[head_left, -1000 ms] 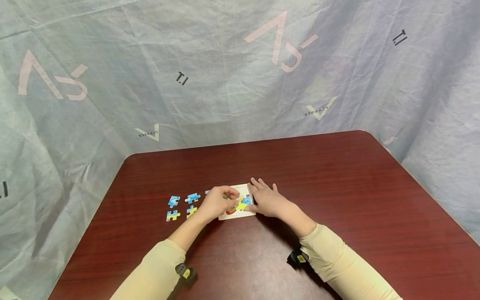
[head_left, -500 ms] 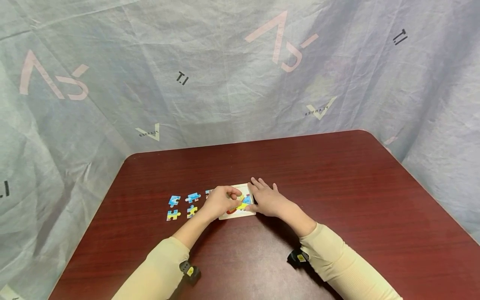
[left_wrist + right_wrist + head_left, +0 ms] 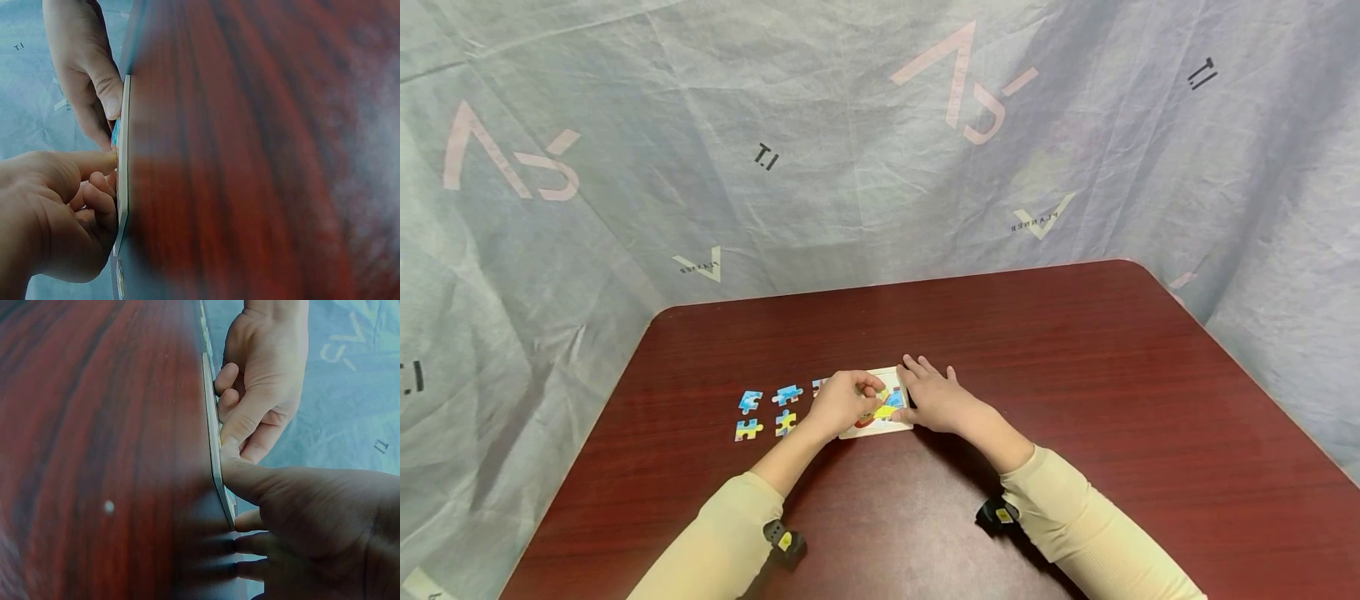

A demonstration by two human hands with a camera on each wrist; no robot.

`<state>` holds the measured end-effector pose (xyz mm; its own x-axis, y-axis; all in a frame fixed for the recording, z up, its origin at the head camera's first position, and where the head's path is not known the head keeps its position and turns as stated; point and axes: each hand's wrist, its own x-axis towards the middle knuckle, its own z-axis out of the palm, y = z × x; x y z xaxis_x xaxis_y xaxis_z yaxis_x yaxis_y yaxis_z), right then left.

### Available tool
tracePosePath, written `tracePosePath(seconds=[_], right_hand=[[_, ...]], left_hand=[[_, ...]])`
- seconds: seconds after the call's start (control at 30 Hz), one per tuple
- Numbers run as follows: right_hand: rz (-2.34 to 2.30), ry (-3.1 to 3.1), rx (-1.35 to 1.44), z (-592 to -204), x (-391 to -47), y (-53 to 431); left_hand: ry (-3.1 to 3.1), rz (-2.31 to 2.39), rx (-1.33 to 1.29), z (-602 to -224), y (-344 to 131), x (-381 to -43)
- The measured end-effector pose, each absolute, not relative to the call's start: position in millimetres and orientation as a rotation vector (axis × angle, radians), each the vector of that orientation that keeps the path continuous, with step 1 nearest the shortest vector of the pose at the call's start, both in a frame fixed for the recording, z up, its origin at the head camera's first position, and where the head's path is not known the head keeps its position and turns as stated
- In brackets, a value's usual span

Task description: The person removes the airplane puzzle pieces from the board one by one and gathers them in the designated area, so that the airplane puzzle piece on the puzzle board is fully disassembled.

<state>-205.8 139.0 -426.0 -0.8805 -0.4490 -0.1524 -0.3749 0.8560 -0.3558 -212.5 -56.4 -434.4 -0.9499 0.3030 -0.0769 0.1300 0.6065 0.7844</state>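
Note:
A small wooden puzzle board (image 3: 891, 377) lies on the table, with yellow, blue and red picture pieces in its pale frame. Over its left half is my left hand (image 3: 842, 404), thumb and forefinger pinching what looks like a yellow puzzle piece (image 3: 883, 402) at the board's surface. Most of that piece is hidden by the fingers. At the board's right edge rests my right hand (image 3: 942, 403). Its thumb lies on the frame and its straight, spread fingers reach past the far corner. Both wrist views show the board (image 3: 124, 175) edge-on, thumbs touching its face.
Left of the board lie several loose jigsaw pieces, among them a blue one (image 3: 787, 395) and a yellow-blue one (image 3: 786, 422). Another piece (image 3: 817, 387) is partly behind my left hand. The dark red table (image 3: 1037, 333) ends at a grey cloth backdrop (image 3: 850, 208).
My left hand has shifted slightly to the right over the board, uncovering more of the loose piece behind it. The right hand stays in place on the board.

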Motion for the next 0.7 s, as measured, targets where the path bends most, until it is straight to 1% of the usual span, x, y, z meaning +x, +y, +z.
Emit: tracePosePath(seconds=[0.7], right_hand=[[-0.457,2.808,-0.627,-426.2,-204.7,138.6]], left_hand=[[2.554,1.408,0.366,-432.1,-57.2,-210.6]])
